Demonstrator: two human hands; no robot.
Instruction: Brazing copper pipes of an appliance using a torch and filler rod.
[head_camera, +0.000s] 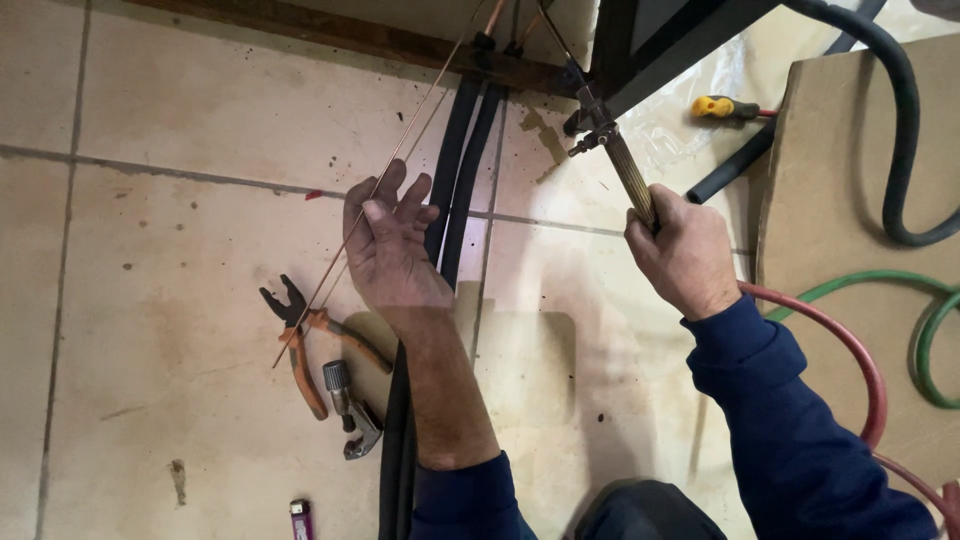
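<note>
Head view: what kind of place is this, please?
Probably an indoor repair or installation site, not a proper workshop. The right hand holds a gas torch fed by hoses, the left hand a thin rod, and pliers lie on the tiled floor.

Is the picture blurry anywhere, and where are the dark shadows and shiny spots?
In the head view, the left hand and its thin rod look slightly soft, while the right hand gripping the torch handle is sharper; a squarish shadow falls on the floor tiles between the arms; the clear plastic sheet shows pale glare; the pliers are sharp.
</note>
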